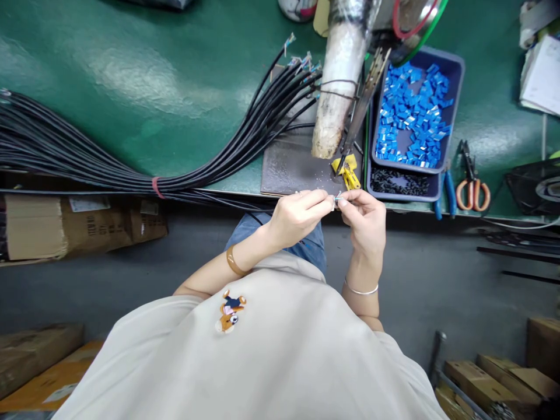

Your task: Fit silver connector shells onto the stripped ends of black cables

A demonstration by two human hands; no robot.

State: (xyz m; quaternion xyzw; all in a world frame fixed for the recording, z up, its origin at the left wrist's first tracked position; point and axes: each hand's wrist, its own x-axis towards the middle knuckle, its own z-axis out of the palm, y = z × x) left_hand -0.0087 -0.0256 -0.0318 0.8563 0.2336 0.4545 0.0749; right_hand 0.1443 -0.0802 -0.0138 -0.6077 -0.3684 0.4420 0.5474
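Observation:
My left hand (301,214) is closed on the end of a black cable at the table's front edge. Fine wires (336,199) stick out of that end, between my two hands. The fingertips of my right hand (364,217) pinch these wires. Just beyond the hands lies a yellow tool (349,173) on a dark board (291,166). A large bundle of black cables (210,172), tied with a red band (156,187), runs along the table from the left, its stripped ends near the board.
A bin of blue pieces (413,114) overlaps a bin of small black parts (398,182) at the right. Orange-handled scissors (473,193) and blue-handled pliers (450,194) lie beside them. A wrapped white tube (336,102) rises over the board.

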